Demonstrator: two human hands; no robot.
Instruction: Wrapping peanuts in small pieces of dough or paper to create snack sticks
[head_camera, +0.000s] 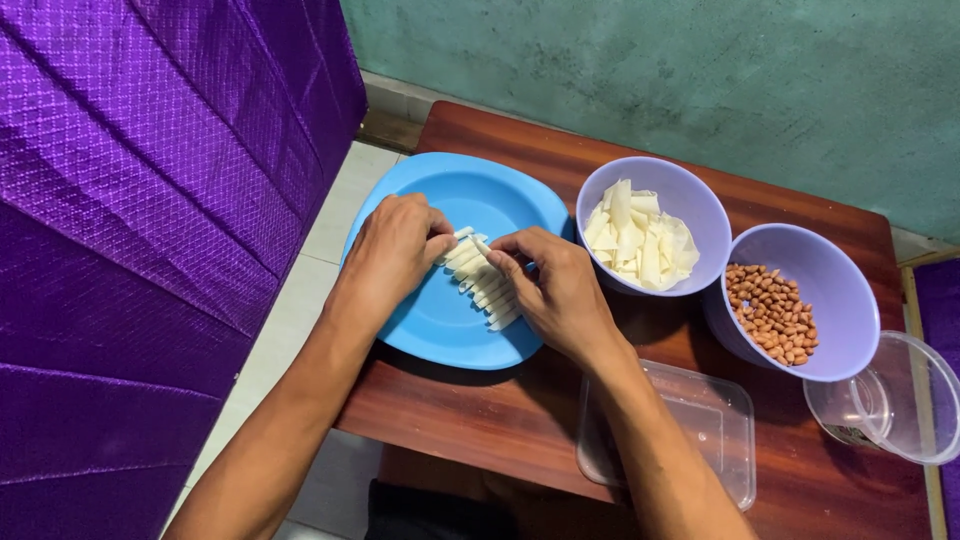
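pale rolled strips (482, 280) pinched, smooth blue plate (440, 320)

the plate (440, 330) is bright blue, and the rolls (483, 280) on it are creamy white. two bowls: one (700, 205) is lilac with pale cream wrappers (640, 240), the other (845, 300) is lilac with reddish-brown peanuts (772, 315). the table (520, 420) is dark red-brown wood. the cloth (140, 220) is shiny purple with a quilted diamond pattern. the wall (700, 70) is mottled teal-green. the box (715, 420) and jar (890, 400) are clear.
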